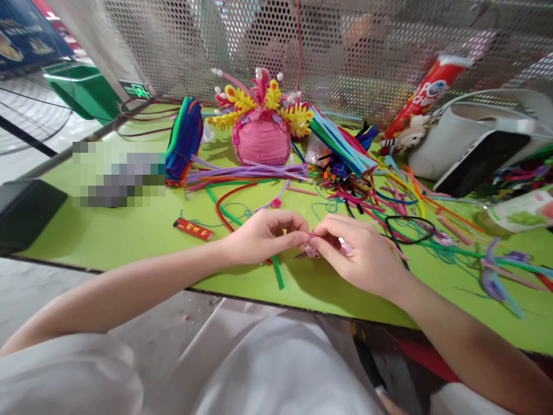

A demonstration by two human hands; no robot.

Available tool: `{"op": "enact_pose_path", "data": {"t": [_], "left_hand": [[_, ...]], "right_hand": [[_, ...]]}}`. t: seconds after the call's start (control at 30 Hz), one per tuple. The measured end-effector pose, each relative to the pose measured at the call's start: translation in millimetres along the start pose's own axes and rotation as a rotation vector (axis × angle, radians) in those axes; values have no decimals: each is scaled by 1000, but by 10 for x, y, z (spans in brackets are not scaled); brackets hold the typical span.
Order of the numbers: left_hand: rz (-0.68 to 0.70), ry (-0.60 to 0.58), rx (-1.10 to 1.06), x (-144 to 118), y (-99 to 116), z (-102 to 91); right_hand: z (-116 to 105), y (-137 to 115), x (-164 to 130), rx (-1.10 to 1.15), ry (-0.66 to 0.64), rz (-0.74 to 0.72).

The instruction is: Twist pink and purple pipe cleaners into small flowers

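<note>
My left hand [270, 235] and my right hand [365, 253] meet above the front middle of the green table. Thumb and forefinger of each are pinched together on a small pink pipe cleaner piece [311, 236], mostly covered by the fingertips. Just under the fingertips shows more pink material [311, 251], with a thin dark pointed tip beside it; its exact form is hard to make out. A bit of pink also shows within my right hand. Beyond the hands lies a small pink flower [276, 203] next to a purple stem. A green pipe cleaner [277, 274] passes beneath my left hand.
A pink dome-shaped headpiece [262, 141] with yellow sprigs and pearls stands at the back. Around it lie pipe cleaner bundles [185, 141]. A red lighter [193, 229] is on the left; a chip can [425, 95], grey bag [470, 129] and phone [484, 161] are on the right.
</note>
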State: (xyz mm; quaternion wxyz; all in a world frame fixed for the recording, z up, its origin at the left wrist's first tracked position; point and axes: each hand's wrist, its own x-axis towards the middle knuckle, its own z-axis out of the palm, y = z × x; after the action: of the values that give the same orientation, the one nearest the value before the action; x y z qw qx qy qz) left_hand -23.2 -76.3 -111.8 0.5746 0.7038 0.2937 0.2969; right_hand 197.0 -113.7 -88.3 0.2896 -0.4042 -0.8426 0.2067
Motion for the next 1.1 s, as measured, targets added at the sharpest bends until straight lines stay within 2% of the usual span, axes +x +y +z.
{"op": "enact_pose_path", "data": {"t": [0.1,0.23,0.3,0.37,0.43,0.53,0.63,0.87,1.0,1.1], "left_hand": [[-13,35,-10,1,-20,12],[-6,92,-84,13,-50,26],[2,109,-44,18,-51,25],[14,129,81,15,-38,19],[49,134,249,1,-17,9],[162,118,468,-32,7,-1],[242,104,549,-53,10,8],[294,137,529,-13,-14,44],[315,160,550,-8,-37,24],[307,135,589,-17,-55,11]], "right_hand": [[18,8,8,55,1,47],[61,21,7,314,3,246],[82,25,3,341,21,275],[94,26,0,209,100,189],[92,24,-4,19,183,34],[72,13,-12,-131,184,-117],[57,-14,-15,-104,139,-108],[88,-52,9,30,122,16],[107,1,-21,-93,122,-52],[119,34,-56,-233,128,-91]]}}
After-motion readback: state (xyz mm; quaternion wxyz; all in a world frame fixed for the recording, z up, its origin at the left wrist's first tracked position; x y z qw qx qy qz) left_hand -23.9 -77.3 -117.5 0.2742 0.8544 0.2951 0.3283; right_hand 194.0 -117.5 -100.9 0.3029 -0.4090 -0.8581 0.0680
